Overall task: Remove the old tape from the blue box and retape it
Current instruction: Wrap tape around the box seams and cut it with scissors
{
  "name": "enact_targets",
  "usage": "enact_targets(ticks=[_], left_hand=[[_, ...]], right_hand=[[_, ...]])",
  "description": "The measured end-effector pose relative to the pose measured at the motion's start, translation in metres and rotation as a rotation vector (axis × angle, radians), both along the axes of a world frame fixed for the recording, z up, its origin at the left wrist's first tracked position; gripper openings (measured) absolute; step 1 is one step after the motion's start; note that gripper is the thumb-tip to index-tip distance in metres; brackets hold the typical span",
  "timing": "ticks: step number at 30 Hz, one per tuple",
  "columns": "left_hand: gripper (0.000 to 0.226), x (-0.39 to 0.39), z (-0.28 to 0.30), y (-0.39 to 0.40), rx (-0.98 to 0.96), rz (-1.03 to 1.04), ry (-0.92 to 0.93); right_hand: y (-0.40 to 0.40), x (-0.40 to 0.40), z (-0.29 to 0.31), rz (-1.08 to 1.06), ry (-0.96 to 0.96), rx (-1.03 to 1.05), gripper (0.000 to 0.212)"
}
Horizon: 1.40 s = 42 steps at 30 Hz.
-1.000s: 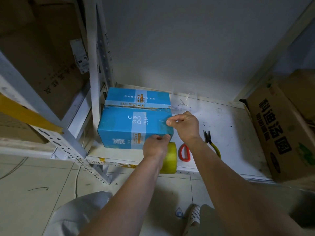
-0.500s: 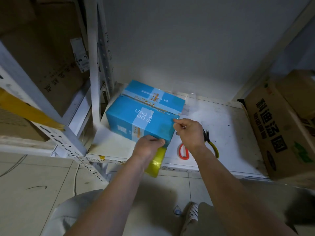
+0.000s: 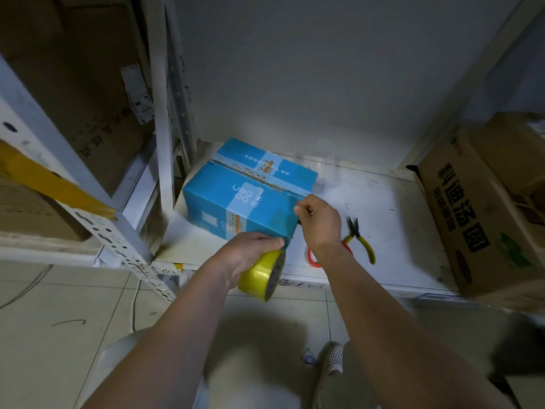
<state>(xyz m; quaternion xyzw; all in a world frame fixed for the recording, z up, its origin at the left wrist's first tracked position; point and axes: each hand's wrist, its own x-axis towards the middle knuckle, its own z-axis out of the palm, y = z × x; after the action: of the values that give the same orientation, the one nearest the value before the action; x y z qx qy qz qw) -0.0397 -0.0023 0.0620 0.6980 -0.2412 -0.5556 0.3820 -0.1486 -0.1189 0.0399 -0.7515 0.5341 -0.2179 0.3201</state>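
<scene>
Two bare hands work at a blue box (image 3: 236, 199) that sits on a low white shelf (image 3: 392, 231), turned at an angle so that one corner points toward the camera. The left hand (image 3: 244, 255) is curled closed around a roll of yellow tape (image 3: 262, 274), its fingers resting against the lower front corner of the box while the roll hangs just past the shelf's front edge. The right hand (image 3: 320, 222) pinches at the upper right edge of the box, at the end of the top seam; its grip looks closed on a thin strip of clear tape, though the strip is too faint to make out with certainty. Along the seam (image 3: 250, 174) the flaps meet in a ragged line across the top. A sheet of clear plastic (image 3: 317, 154) stands near the wall behind the box's far corner. Yellow-handled pliers (image 3: 361, 237) lie on the shelf just right of the right wrist, and a red-handled tool (image 3: 311, 256), probably scissors, lies partly hidden beneath that wrist. A large brown carton (image 3: 483, 219) with dark printed characters stands at the right end of the shelf, well apart from the blue box. White metal racking (image 3: 160, 113) rises on the left, holding more brown cartons (image 3: 82, 93).
</scene>
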Motion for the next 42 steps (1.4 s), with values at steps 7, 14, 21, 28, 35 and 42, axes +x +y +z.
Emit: enact_targets(ticks=[7,14,21,28,35,42], left_hand=[[0.009,-0.004,0.001,0.009,-0.044,0.031,0.411],[0.012,-0.011,-0.005,0.006,0.02,0.043,0.294],[0.022,-0.008,-0.013,0.005,-0.006,0.038,0.281],[0.017,-0.001,-0.014,0.007,-0.069,-0.014,0.288],[0.022,0.0,-0.022,0.01,-0.086,0.06,0.456],[0.012,-0.005,-0.02,0.0,0.001,0.067,0.173]], right_hand=[[0.014,-0.013,-0.01,0.084,-0.013,0.167,0.064],[0.022,-0.013,-0.014,0.058,-0.023,0.169,0.062],[0.035,-0.009,-0.005,0.118,0.231,0.051,0.095],[0.032,-0.003,-0.016,0.087,0.041,0.058,0.091],[0.032,-0.001,-0.021,0.099,0.042,0.019,0.094],[0.03,0.003,-0.027,0.142,0.193,-0.046,0.097]])
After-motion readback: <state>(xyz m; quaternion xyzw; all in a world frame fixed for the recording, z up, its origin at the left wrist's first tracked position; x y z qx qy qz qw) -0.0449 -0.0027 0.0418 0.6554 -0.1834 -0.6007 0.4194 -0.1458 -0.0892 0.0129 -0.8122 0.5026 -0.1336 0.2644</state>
